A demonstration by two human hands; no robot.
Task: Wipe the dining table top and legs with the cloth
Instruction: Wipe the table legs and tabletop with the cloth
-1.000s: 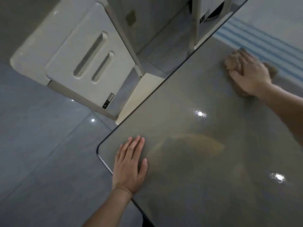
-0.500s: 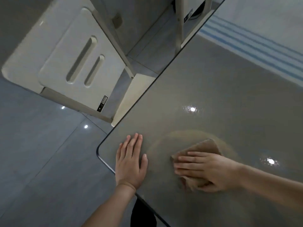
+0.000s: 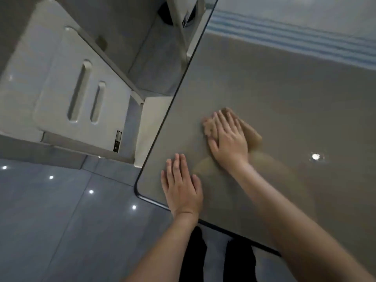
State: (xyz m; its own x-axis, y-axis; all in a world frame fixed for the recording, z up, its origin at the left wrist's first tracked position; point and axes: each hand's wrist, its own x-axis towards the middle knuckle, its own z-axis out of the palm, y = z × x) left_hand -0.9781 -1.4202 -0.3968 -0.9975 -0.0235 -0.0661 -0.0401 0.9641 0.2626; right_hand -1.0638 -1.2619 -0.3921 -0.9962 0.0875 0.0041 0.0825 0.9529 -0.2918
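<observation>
Head view: right hand (image 3: 228, 139) presses cloth (image 3: 251, 133) flat on table (image 3: 284, 88); left hand (image 3: 182, 188) spread flat.

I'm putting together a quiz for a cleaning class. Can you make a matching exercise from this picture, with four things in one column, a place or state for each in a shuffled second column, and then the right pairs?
Things
1. left hand
2. right hand
3. cloth
4. chair

Places or states
A. brown, pinned under a palm
B. white, on the floor beside the table
C. flat on the table top near its rounded corner, holding nothing
D. pressing down on the cloth with straight fingers

Pairs: 1-C, 2-D, 3-A, 4-B
</observation>
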